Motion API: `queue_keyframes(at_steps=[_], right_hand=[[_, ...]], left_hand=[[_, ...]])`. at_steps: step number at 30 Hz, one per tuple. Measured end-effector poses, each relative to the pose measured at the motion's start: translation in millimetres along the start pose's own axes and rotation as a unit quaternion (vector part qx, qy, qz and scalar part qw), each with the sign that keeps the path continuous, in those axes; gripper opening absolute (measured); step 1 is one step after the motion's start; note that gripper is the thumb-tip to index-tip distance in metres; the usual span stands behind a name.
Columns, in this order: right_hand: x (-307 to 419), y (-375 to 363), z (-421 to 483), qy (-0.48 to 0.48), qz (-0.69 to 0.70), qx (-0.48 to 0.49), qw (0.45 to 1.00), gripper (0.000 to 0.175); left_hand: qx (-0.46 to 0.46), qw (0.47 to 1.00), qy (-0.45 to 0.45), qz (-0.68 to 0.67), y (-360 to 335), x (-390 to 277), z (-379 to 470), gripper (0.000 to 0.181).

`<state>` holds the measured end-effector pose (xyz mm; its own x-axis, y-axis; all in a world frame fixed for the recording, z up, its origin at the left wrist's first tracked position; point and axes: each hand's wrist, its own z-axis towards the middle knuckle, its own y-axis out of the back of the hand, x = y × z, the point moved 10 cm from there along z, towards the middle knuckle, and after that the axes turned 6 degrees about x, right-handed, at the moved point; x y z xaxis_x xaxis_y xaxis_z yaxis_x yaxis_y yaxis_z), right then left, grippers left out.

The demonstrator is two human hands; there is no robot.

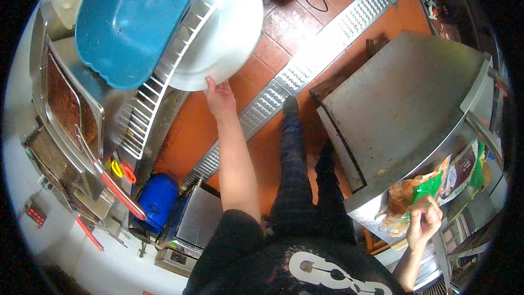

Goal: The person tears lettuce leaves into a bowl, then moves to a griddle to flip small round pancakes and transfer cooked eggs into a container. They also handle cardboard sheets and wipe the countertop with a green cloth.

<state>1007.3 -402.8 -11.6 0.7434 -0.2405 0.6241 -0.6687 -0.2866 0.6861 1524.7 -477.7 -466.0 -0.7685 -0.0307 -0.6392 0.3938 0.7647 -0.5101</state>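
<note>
My left hand [221, 97] grips the near rim of a large round metal basin or lid [233, 35], thumb over its edge. Part of this round piece lies behind a white wire rack [180, 59]. A blue plastic tub [131, 20] is at the upper left, beside the rack. Off to the right, my right hand [423, 219] has curled fingers in front of a clear and green plastic bag of food [403, 200]. Whether its fingers hold part of the bag cannot be told.
A steel worktop [401, 106] stands to the right. A slotted metal floor drain [262, 106] crosses the orange tiles. At the lower left are a deep fryer with red-handled baskets [123, 194], a blue drum [157, 200] and a steel box [198, 215]. Cables lie at the top.
</note>
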Motion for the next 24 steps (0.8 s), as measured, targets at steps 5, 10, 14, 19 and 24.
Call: queue_keyframes(at_steps=[5, 10, 14, 19, 24], right_hand=[[0.3, -2.6, 7.5, 0.002, -0.007, -0.005, 1.000, 0.023], [-4.2, -7.4, 12.6, -0.013, 0.011, 0.000, 1.000, 0.027], [3.5, -7.2, 17.0, 0.014, -0.008, -0.001, 1.000, 0.028], [3.5, 2.4, 13.1, 0.005, 0.003, -0.013, 1.000, 0.027], [1.5, 12.5, 0.4, 0.021, -0.006, -0.013, 1.000, 0.024]], left_hand=[[0.056, 0.994, -0.084, 0.048, -24.4, -27.5, 57.0, 0.053], [-0.027, 0.997, 0.042, -0.060, -24.0, -19.3, 149.4, 0.046], [-0.069, 0.992, 0.099, 0.033, -17.9, -8.8, 174.5, 0.046], [-0.090, 0.974, 0.146, 0.147, -7.9, -5.6, 177.8, 0.052], [-0.110, 0.972, 0.160, 0.131, -9.4, -11.4, 160.2, 0.067]])
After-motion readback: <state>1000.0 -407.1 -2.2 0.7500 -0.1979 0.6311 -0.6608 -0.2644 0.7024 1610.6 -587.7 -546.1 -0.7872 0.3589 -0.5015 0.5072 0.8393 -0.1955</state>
